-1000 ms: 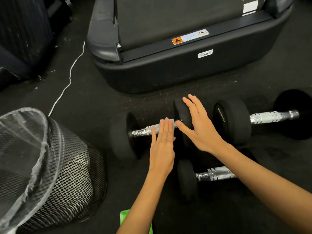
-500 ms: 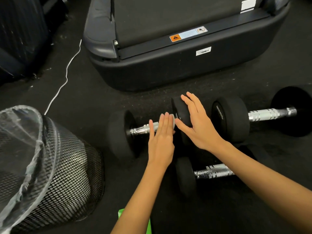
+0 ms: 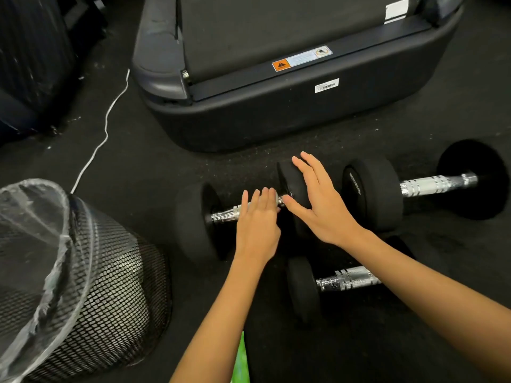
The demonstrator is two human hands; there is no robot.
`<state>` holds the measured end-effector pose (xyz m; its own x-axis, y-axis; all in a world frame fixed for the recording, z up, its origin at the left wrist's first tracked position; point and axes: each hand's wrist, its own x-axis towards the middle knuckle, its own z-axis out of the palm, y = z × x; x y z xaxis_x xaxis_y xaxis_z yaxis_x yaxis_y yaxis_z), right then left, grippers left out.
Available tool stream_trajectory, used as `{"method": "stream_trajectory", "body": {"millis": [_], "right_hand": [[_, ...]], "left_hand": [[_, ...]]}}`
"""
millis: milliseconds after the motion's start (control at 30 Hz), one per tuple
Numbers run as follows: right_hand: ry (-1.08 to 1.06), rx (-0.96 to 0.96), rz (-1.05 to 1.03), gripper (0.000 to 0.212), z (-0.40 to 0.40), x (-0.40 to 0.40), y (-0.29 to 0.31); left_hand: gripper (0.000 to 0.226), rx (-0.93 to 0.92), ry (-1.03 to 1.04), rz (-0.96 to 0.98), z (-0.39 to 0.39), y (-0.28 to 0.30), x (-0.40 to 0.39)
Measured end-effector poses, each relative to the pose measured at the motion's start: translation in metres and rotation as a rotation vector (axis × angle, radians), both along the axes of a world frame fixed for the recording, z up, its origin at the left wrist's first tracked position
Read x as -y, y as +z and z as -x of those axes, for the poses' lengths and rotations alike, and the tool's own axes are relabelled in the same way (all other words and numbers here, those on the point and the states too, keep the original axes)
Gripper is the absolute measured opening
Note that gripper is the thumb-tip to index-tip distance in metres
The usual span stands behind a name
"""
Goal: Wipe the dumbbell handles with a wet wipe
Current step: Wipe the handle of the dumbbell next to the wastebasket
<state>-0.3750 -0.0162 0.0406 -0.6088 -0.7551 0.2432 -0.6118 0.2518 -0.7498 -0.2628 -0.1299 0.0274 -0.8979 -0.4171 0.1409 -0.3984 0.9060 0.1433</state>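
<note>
Three black-headed dumbbells with chrome handles lie on the dark floor. My left hand (image 3: pixel 257 225) rests palm down across the left dumbbell's handle (image 3: pixel 225 215), fingers together, and no wipe shows under it. My right hand (image 3: pixel 322 205) lies flat with spread fingers on that dumbbell's right head (image 3: pixel 290 178). A second dumbbell (image 3: pixel 437 185) lies to the right. The third dumbbell (image 3: pixel 348 280) lies nearer me, partly under my right forearm. A green packet (image 3: pixel 241 360) peeks out at the bottom edge behind my left forearm.
A black treadmill base (image 3: pixel 276 120) stands just beyond the dumbbells. A black mesh bin with a clear liner (image 3: pixel 91 286) sits at the near left. A white cable (image 3: pixel 105 134) runs across the floor at the left, with dark luggage (image 3: pixel 30 64) behind it.
The view has drifted slightly. Both hands stay on the left dumbbell, with the left fingers bending a little more over the handle.
</note>
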Motion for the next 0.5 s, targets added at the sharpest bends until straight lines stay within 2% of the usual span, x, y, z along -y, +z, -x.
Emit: {"method": "stream_trajectory", "body": {"millis": [133, 233, 400, 500], "right_hand": [[0.006, -0.008, 0.000, 0.072, 0.000, -0.001, 0.001], [0.004, -0.019, -0.014, 0.074, -0.001, -0.002, 0.001], [0.002, -0.007, -0.017, 0.074, 0.000, 0.001, 0.002], [0.010, -0.015, -0.028, 0.073, 0.002, 0.001, 0.002]], "left_hand": [[0.059, -0.033, -0.110, 0.057, -0.014, -0.016, -0.006], [0.066, -0.050, -0.092, 0.051, -0.034, -0.022, -0.008], [0.057, -0.010, 0.056, 0.046, -0.007, -0.008, -0.011], [0.055, 0.041, -0.013, -0.004, 0.000, -0.005, -0.009]]}}
